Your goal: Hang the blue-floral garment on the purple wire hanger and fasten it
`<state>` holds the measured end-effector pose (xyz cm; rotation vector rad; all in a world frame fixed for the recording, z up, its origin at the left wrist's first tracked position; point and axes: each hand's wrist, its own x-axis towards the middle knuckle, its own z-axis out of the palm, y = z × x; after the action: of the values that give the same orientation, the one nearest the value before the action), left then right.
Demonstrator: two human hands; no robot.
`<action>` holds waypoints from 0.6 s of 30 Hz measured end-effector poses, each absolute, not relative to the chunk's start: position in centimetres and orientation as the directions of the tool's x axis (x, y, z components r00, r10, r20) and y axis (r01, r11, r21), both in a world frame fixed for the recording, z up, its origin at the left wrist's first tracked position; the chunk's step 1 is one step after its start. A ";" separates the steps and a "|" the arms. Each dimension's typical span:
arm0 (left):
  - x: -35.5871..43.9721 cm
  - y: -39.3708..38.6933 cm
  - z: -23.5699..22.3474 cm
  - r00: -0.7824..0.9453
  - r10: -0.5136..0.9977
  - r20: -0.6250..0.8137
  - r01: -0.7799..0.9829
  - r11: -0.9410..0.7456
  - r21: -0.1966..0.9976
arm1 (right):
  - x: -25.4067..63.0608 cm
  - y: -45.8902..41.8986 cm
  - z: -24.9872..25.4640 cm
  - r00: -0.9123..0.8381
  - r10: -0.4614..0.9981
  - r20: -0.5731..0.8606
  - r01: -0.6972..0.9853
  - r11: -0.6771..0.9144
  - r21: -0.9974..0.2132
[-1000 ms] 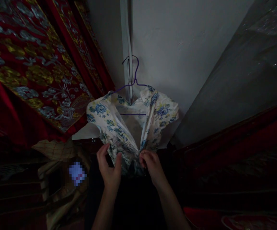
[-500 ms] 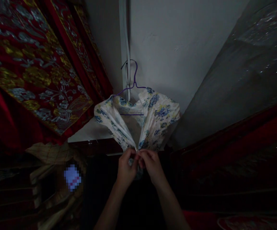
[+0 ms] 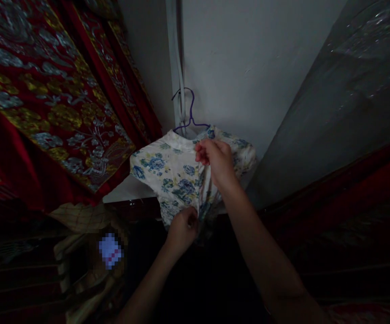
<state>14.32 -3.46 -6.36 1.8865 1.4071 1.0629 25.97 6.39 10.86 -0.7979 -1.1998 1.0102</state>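
Observation:
A small white garment with blue and yellow flowers (image 3: 171,173) hangs on a purple wire hanger (image 3: 191,118), hooked on a white pipe against the wall. My left hand (image 3: 183,227) is closed on the garment's lower front, pinching the cloth. Higher up, my right hand (image 3: 215,159) is closed on the garment's front near the neckline. The opening down the front is now drawn together.
Red embroidered cloth with gold and silver patterns (image 3: 46,103) hangs at the left. A grey plastic-covered surface (image 3: 343,99) slants on the right above dark red furniture (image 3: 333,202). Beige checked fabric (image 3: 80,216) lies low at the left. The white pipe (image 3: 176,63) runs up the wall.
The garment's front was open with both hands at its bottom. Now it is closed; my right hand has risen to the neckline while my left stays pinching low.

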 end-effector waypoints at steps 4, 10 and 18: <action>12.6 -0.5 0.7 0.129 0.850 0.510 0.401 -0.515 0.757 | 26.0 4.9 8.9 0.027 0.902 0.431 -0.165 0.430 -0.888; 12.4 2.8 10.7 0.132 0.581 0.803 0.435 -0.762 0.480 | 26.8 3.0 10.1 -0.025 0.824 0.566 -0.075 0.563 -0.823; 13.3 1.7 11.6 -0.021 0.392 0.920 0.562 -0.756 0.335 | 27.0 4.5 7.0 0.043 0.841 0.539 0.085 0.534 -0.841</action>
<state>13.29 1.69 11.58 2.2872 1.1247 2.0596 26.97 4.47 6.98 -0.8586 -1.4279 0.7040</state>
